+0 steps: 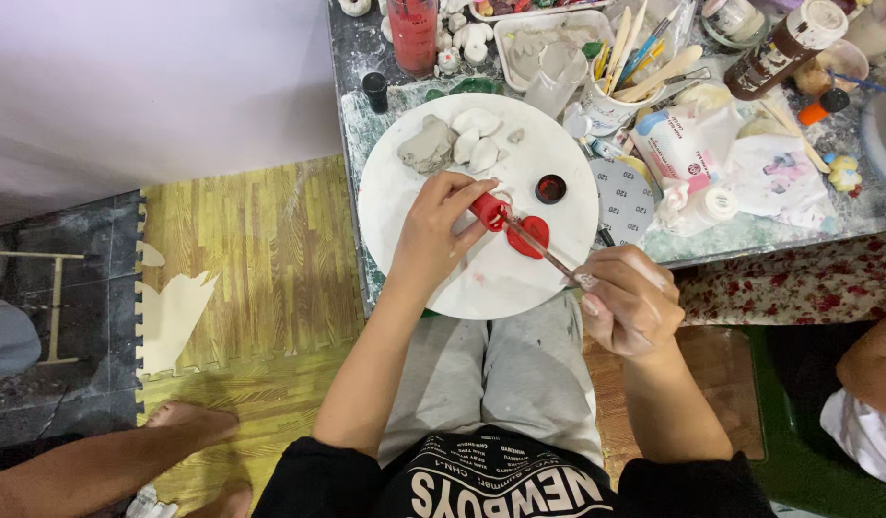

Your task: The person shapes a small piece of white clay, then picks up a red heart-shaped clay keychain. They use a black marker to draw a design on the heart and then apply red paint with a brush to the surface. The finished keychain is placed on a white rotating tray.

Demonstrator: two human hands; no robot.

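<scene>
pinching a red clay piece point(488, 210), left hand point(433, 235) steadies it while right hand point(630, 297) fingers grip a brush point(544, 251).

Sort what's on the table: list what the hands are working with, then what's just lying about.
In use: left hand, red clay piece, right hand, brush, red paint pot, white round board.

Lying about: grey clay lump, cup of tools, brown bottle.
</scene>
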